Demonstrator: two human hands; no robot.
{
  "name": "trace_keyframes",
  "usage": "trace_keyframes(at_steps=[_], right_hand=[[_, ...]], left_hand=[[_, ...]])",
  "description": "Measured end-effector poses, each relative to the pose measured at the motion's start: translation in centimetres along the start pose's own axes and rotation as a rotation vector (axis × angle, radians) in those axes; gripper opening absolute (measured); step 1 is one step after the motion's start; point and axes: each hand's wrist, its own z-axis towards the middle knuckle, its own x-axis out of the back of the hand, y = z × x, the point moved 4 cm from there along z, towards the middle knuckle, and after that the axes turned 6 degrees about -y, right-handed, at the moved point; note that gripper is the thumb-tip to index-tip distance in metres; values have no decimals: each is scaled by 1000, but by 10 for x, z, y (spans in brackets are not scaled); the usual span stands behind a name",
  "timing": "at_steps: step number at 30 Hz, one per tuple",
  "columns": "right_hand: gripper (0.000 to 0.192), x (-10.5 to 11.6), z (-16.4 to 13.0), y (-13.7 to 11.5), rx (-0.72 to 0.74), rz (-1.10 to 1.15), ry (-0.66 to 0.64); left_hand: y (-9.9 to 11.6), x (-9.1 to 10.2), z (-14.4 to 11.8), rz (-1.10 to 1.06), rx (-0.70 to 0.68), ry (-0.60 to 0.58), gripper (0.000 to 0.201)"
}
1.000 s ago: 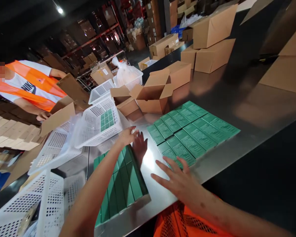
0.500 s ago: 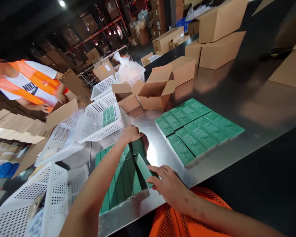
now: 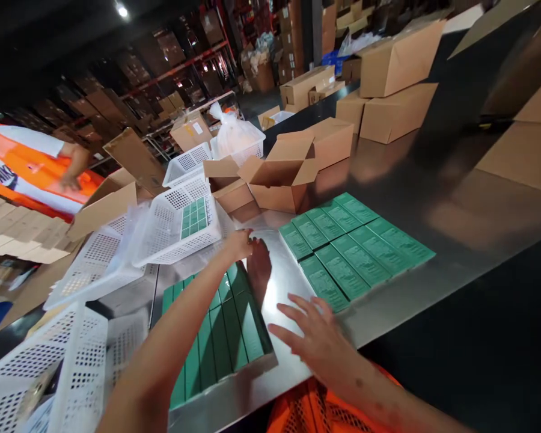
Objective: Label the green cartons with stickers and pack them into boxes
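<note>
Green boxes (image 3: 228,334) either side of the splayed right grip (image 3: 313,340) — left grip (image 3: 238,245) — width unclear.

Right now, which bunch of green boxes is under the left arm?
The left bunch, partly shaded on the table; the arm isn't over the right bunch or the bunch in the white basket.

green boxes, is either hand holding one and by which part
None visibly: the right hand is open and empty; the left hand curls near the left green boxes, its grip unclear.
</note>
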Motion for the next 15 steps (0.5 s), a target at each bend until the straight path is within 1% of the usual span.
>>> trace_keyframes(at_steps=[2,4,6,8,9,11,13,14,15], right_hand=[[59,14,-10,26,-62,-207,30],[55,22,-18,50,-149,-356,44],[51,23,-22,68,-183,-434,61],[47,18,-24,76,-166,-457,83],[43,14,-24,76,-149,-452,102],[39,3,-23,68,-112,-396,149],[41,-8,-21,52,-98,-245,165],[44,-14,-18,43,-111,-136,140],[47,-19,-14,33,-138,-12,86]], left_hand=[[23,-3,17,-97,-88,37,39],[47,-11,33,-176,-155,44,36],[68,-18,43,-227,-209,34,32],[80,-22,48,-248,-242,20,29],[81,-23,48,-248,-248,13,29],[72,-19,44,-227,-236,-4,29],[52,-14,35,-179,-195,-33,29],[40,-11,30,-146,-164,-46,29],[27,-8,24,-107,-125,-61,28]])
